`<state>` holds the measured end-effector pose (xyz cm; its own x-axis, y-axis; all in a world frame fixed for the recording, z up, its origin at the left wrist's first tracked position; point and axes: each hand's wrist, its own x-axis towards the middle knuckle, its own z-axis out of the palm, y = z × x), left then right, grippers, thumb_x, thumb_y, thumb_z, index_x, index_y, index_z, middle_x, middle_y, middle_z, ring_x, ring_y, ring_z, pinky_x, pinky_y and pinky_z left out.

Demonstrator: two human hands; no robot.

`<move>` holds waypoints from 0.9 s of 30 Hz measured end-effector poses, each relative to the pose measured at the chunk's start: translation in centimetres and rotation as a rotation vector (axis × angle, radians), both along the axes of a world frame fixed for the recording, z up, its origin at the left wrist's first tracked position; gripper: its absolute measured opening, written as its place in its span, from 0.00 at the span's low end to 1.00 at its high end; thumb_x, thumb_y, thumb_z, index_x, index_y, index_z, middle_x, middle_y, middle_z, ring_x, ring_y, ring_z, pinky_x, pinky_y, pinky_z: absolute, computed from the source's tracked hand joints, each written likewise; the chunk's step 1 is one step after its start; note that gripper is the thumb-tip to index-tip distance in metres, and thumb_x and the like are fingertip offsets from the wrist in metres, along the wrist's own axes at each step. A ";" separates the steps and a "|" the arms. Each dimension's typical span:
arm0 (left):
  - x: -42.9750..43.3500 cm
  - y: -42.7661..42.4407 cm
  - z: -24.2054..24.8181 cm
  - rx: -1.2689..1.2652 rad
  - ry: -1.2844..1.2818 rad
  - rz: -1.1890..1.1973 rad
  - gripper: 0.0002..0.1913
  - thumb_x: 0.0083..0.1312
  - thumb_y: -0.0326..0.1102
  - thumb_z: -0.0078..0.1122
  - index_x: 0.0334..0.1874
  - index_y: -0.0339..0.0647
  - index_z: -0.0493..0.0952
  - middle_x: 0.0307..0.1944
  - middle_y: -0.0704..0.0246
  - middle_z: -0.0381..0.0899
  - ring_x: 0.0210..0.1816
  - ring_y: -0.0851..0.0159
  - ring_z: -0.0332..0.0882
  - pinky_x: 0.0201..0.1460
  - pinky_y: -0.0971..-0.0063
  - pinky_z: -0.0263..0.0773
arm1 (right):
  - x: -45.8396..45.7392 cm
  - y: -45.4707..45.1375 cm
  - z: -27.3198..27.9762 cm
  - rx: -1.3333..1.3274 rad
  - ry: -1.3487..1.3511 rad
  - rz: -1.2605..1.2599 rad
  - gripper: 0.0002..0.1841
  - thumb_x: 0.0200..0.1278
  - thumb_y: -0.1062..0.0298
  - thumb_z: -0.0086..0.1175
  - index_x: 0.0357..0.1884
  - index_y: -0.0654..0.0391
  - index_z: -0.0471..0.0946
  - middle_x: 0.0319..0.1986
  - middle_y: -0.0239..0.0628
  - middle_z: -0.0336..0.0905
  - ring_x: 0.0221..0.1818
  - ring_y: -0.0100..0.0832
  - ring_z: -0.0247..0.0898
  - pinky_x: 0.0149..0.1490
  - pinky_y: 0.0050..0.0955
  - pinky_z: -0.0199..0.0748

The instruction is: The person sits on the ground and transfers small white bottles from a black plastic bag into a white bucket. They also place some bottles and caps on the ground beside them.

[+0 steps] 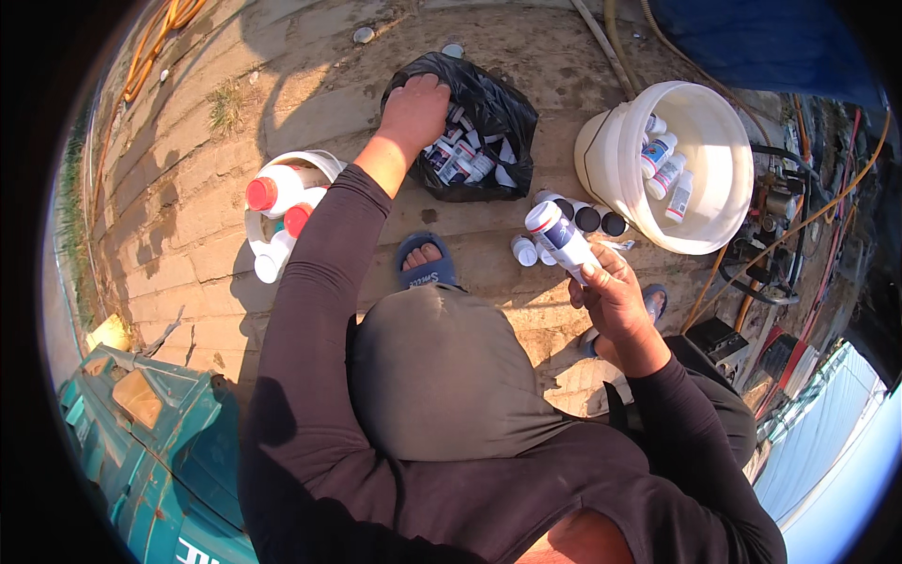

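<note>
In my right hand [612,292] is a white plastic bottle [560,236] with a dark blue printed label and a red band near its end, held tilted. My left hand [417,109] is closed on the upper left rim of a black plastic bag [497,95]; the fingertips are hidden. Many small white bottles with printed labels [461,158] fill the bag's mouth. On the ground by the held bottle lie several white bottles with black ends [587,217] and a smaller white bottle [523,250]. A cream plastic bucket [726,155], tipped towards me, contains several labelled bottles [666,173].
Left of my forearm stands a white bucket [324,158] with red-capped jugs [282,189]. A teal plastic machine housing [169,451] is at lower left. Hoses [606,46], a blue tarp [768,42] and metal equipment [775,204] line the right. The ground is brick paving [211,261].
</note>
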<state>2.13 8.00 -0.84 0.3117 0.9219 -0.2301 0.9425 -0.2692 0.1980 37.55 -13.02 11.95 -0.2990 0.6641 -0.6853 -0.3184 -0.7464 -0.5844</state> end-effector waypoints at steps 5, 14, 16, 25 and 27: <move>-2.1 3.0 -1.5 -0.051 0.354 0.026 0.12 0.71 0.34 0.59 0.49 0.50 0.91 0.53 0.64 0.91 0.60 0.54 0.86 0.59 0.52 0.80 | 2.3 -2.2 1.2 -0.055 0.015 -0.034 0.23 0.71 0.60 0.70 0.60 0.63 0.79 0.41 0.33 0.81 0.33 0.26 0.78 0.38 0.27 0.75; -2.7 2.3 -1.4 0.013 0.378 0.007 0.11 0.69 0.34 0.62 0.46 0.49 0.92 0.51 0.60 0.91 0.57 0.52 0.88 0.60 0.54 0.80 | 9.1 -4.6 2.3 0.031 -0.304 0.011 0.23 0.67 0.64 0.72 0.59 0.64 0.80 0.32 0.31 0.81 0.30 0.22 0.75 0.37 0.23 0.72; -2.5 1.8 -0.5 0.040 0.278 0.066 0.13 0.67 0.39 0.65 0.51 0.45 0.89 0.51 0.59 0.88 0.56 0.47 0.87 0.60 0.51 0.81 | 12.5 -5.0 2.7 0.070 -0.590 0.067 0.20 0.66 0.63 0.72 0.54 0.64 0.82 0.30 0.30 0.81 0.26 0.21 0.73 0.32 0.23 0.70; -1.6 -4.7 5.4 0.446 -0.143 0.139 0.18 0.60 0.41 0.74 0.51 0.42 0.85 0.49 0.60 0.84 0.48 0.48 0.87 0.48 0.54 0.84 | 18.4 -5.3 -5.3 0.349 -1.592 0.568 0.28 0.57 0.59 0.75 0.60 0.58 0.85 0.50 0.51 0.84 0.55 0.52 0.83 0.60 0.44 0.81; -1.4 -6.7 6.9 0.489 -0.204 0.146 0.19 0.59 0.39 0.76 0.51 0.42 0.85 0.48 0.62 0.84 0.47 0.49 0.87 0.48 0.56 0.84 | 17.6 -5.1 -7.7 0.364 -1.588 0.610 0.29 0.58 0.60 0.75 0.63 0.56 0.83 0.51 0.50 0.82 0.55 0.53 0.83 0.60 0.45 0.82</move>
<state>0.76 1.32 6.05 0.1657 0.9432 0.2879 0.9327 -0.2447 0.2650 55.18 -18.16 4.29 0.2151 0.8958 -0.3889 0.9376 -0.3009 -0.1745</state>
